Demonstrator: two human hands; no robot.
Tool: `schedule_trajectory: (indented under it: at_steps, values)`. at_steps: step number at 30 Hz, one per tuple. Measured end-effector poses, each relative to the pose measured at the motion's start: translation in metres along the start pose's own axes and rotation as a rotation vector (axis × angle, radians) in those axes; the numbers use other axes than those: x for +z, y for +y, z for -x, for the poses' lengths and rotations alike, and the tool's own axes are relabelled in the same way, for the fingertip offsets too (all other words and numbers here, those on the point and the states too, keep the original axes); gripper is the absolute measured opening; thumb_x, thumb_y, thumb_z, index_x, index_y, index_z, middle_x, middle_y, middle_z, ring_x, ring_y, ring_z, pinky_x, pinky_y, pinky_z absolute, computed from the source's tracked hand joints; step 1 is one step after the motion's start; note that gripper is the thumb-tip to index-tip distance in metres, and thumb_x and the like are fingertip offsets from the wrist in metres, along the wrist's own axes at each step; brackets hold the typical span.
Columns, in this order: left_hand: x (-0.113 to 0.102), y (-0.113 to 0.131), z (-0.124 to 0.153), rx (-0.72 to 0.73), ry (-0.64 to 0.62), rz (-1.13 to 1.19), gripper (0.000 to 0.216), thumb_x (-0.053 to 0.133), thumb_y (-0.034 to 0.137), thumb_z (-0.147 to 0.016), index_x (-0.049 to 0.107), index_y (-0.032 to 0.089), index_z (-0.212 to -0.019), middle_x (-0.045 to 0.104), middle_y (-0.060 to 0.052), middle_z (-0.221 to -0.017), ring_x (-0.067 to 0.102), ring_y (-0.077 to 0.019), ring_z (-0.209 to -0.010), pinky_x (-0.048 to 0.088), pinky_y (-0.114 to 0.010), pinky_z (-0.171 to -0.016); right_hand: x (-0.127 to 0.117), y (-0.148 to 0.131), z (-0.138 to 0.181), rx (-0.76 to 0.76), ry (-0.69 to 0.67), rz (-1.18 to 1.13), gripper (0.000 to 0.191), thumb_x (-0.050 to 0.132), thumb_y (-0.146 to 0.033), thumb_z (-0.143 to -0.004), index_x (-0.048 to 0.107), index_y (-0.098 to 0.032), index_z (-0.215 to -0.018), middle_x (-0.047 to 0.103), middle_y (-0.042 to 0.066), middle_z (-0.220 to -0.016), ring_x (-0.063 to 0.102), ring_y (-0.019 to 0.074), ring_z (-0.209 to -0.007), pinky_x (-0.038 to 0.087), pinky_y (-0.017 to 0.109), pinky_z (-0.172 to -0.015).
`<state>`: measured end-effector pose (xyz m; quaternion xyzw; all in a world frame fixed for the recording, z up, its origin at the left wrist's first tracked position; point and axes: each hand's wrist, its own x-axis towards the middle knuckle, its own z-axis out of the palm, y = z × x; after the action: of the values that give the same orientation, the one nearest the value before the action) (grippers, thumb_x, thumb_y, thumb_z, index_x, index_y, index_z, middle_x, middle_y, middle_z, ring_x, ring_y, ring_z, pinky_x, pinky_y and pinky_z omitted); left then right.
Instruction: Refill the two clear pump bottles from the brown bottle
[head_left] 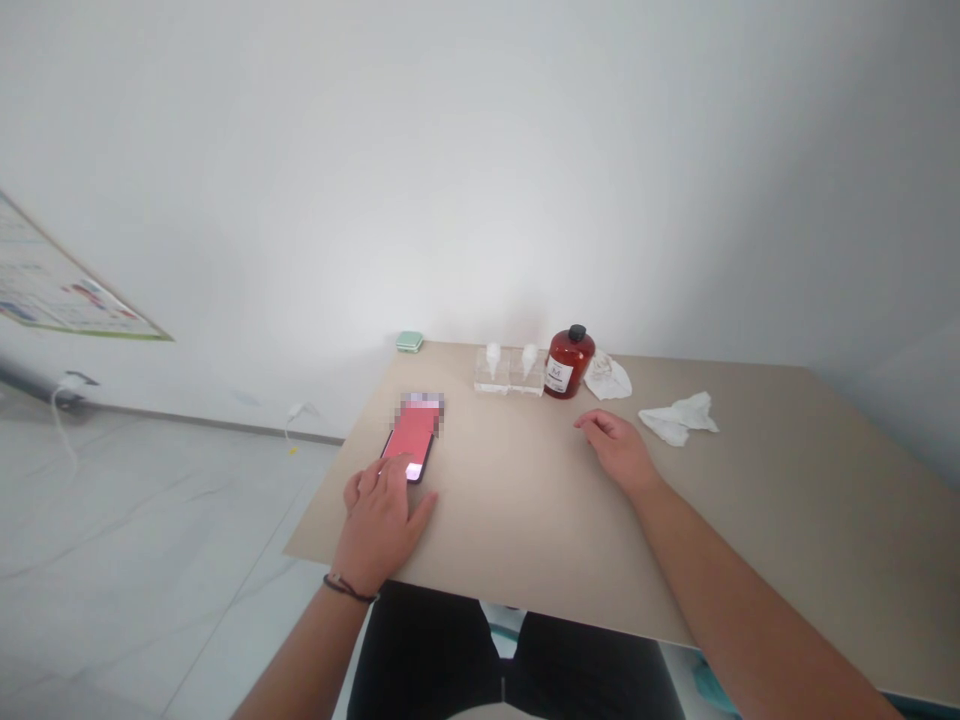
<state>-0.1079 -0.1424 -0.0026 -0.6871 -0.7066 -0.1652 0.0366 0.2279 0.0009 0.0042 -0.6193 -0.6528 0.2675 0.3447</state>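
My left hand (pixel 382 520) rests on the beige table (pixel 525 510) near its left front corner, one fingertip on the lower end of a phone (pixel 411 436) with a red lit screen. The other fingers are loosely curled and hold nothing. My right hand (pixel 616 446) lies flat on the table near the middle, fingers relaxed and slightly bent, empty. A brown bottle (pixel 568 363) with a black cap and a white label stands behind it.
Two clear holders with white cone tips (pixel 510 370) stand left of the bottle. A crumpled tissue (pixel 607 378) lies right of the bottle, another tissue (pixel 679 417) farther right. A small green box (pixel 409 341) sits at the table's back left corner. White wall behind, tiled floor to the left.
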Motion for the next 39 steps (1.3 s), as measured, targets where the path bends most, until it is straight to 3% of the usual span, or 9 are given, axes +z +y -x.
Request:
schedule_trajectory:
  at_steps: [39]
  values:
    - [0.0023, -0.0015, 0.0003, 0.039, 0.031, -0.034, 0.044, 0.055, 0.043, -0.093, 0.053, 0.017, -0.128, 0.064, -0.015, -0.130, 0.055, -0.0337, -0.124, 0.036, -0.052, -0.105, -0.0004, -0.0001, 0.0006, 0.014, -0.018, -0.005, 0.032, 0.046, -0.045, -0.082, 0.069, -0.022, -0.081, 0.063, 0.001, -0.068, 0.055, 0.0202, -0.064, 0.039, 0.032, -0.063]
